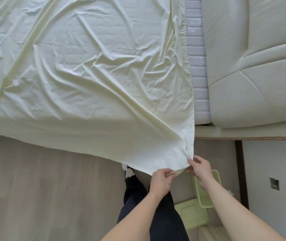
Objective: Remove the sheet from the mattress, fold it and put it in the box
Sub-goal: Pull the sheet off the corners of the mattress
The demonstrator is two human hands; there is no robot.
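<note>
Nearest the camera: two bare forearms over dark trousers, reaching toward the bed edge
Left hand: fingers curled, pinching the sheet's hem just short of the corner
Right hand: fingers and thumb closed on the same corner, touching the cloth beside the left hand
Sheet: pale yellow, wrinkled, spread loose over most of the mattress, its near right corner lifted off the bed and drawn toward the body
Mattress: a quilted lilac strip bared along the sheet's right edge, beside a cream padded headboard
Box: light green, open, on the floor just below the right wrist; a matching lid lying flat next to it
Step in hand: removal, by the look of it well along, one corner gathered, folding not yet begun
Next move calls for: probably a steady pull to clear the remaining cloth, then matching corners; a firm pinch needed, thin fabric slipping easily
Count: two hands, one sheet, one mattress, one box, one lid
</note>
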